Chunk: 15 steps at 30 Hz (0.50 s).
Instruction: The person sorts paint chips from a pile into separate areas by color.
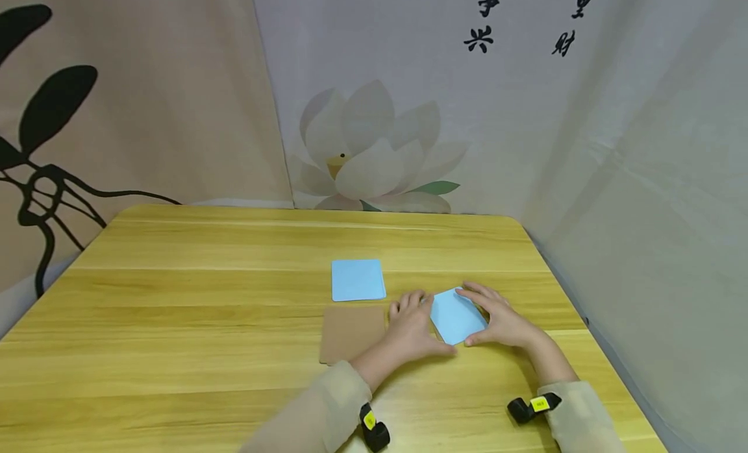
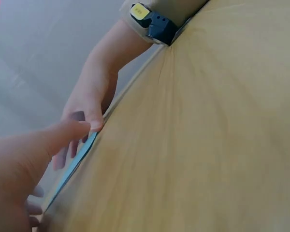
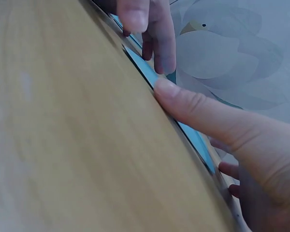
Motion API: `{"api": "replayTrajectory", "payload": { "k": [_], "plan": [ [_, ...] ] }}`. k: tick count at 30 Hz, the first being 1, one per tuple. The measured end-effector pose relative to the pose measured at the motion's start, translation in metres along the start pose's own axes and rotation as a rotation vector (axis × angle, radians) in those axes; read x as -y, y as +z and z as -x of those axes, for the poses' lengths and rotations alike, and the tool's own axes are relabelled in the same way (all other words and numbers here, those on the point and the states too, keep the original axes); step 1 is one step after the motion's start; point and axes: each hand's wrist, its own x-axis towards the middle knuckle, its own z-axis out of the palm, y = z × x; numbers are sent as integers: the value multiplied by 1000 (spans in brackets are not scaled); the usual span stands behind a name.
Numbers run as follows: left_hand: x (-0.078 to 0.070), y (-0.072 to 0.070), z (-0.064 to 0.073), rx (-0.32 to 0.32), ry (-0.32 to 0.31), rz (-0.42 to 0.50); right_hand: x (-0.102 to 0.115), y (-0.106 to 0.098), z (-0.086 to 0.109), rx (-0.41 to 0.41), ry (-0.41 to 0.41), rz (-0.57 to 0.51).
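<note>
A blue square card (image 1: 458, 317), turned at an angle, lies on the wooden table between both hands. My right hand (image 1: 499, 315) holds it at the right side, index finger on the far edge and thumb on the near right corner. In the right wrist view that thumb (image 3: 183, 99) presses along the card's near edge. My left hand (image 1: 411, 330) has its fingertips at the card's left corner, thumb stretched out near the bottom corner. Under and beside the left hand is a brown square card (image 1: 350, 333), partly covered by it.
Another blue square card (image 1: 358, 280) lies just behind the brown one. The wooden table (image 1: 175, 323) extends far to the left; its right edge runs near the right forearm. A curtain printed with a lotus (image 1: 380, 148) hangs behind the table.
</note>
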Motion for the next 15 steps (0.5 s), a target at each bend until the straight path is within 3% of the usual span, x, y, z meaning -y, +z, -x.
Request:
{"api": "replayTrajectory", "payload": {
  "k": [7,15],
  "plan": [
    [-4,5,-2,4,-2,-58,-2,1,-2,20,7,21],
    [-5,2,-2,27,-11,-57,0,1,-1,29,20,28]
  ]
}}
